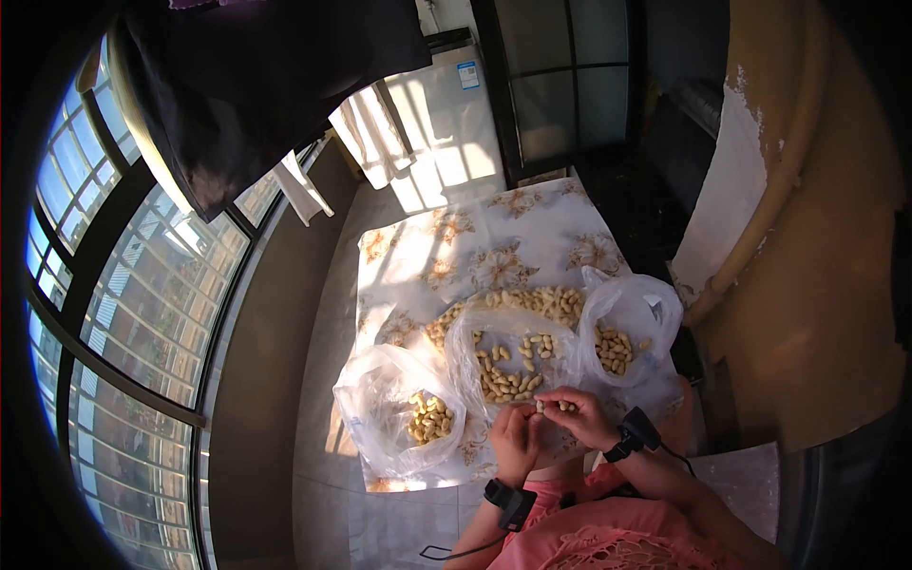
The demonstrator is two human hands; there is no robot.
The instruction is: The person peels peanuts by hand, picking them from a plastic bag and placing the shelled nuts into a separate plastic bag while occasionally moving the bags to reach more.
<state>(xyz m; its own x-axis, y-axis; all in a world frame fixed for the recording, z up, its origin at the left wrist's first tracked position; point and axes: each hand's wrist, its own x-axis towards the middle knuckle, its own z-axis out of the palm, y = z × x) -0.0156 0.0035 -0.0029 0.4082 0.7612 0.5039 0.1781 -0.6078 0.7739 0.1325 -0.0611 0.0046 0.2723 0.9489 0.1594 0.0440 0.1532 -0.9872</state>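
Observation:
My right hand (pixel 591 424) is closed around a few unshelled peanuts (pixel 567 406), which show between its fingers. Close against it, my left hand (pixel 515 439) has its fingers curled together; what they hold is hidden. One pale peanut (pixel 541 406) shows where the fingertips of both hands meet. Just beyond them lies an open clear plastic bag (pixel 463 344) with peanuts (pixel 508 385) spread inside. To the left, another plastic bag (pixel 366 399) holds a heap of yellowish peanuts (pixel 430 419). A third bag (pixel 662 309), on the right, contains more peanuts (pixel 614 351).
A flowered cloth (pixel 475 237) covers the table. Behind the middle bag lies a long pile of peanuts (pixel 551 303). Barred windows (pixel 152 294) line the left side, dark clothing (pixel 256 95) hangs overhead, and a pale appliance (pixel 456 123) stands at the back.

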